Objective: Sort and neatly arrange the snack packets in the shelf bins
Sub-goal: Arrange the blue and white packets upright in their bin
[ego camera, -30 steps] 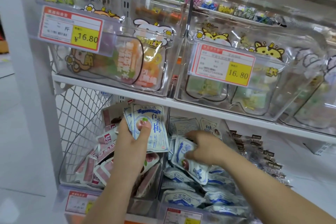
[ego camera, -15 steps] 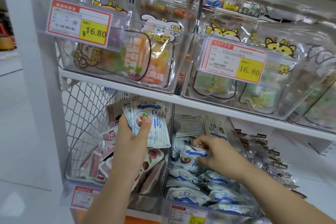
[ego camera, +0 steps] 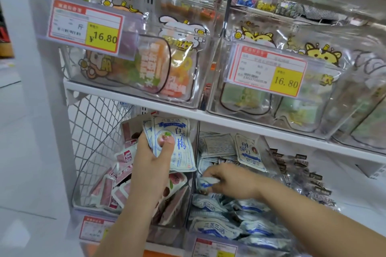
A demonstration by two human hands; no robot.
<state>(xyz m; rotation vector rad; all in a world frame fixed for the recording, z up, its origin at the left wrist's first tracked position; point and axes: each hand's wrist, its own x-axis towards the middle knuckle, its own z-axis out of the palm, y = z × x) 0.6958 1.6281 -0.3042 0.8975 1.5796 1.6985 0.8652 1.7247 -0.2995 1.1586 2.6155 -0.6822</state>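
While a fanned stack of blue-and-white packets (ego camera: 175,144) is gripped upright in the left hand (ego camera: 151,165), with the thumb pressed on the front one, a single crumpled packet (ego camera: 205,182) is pinched in the curled fingers of the right hand (ego camera: 231,181). The hands are parted by a clear bin wall (ego camera: 192,198). Pink packets (ego camera: 117,185) are heaped below and left of the left hand. A loose pile of blue packets (ego camera: 219,228) is spread under the right hand, and dark packets (ego camera: 309,183) are laid to its right. Wire mesh (ego camera: 94,131) is seen left of the left hand. Above both hands, a white shelf board (ego camera: 240,126) is loaded with clear bins (ego camera: 200,81) fronted by price tags (ego camera: 85,27).
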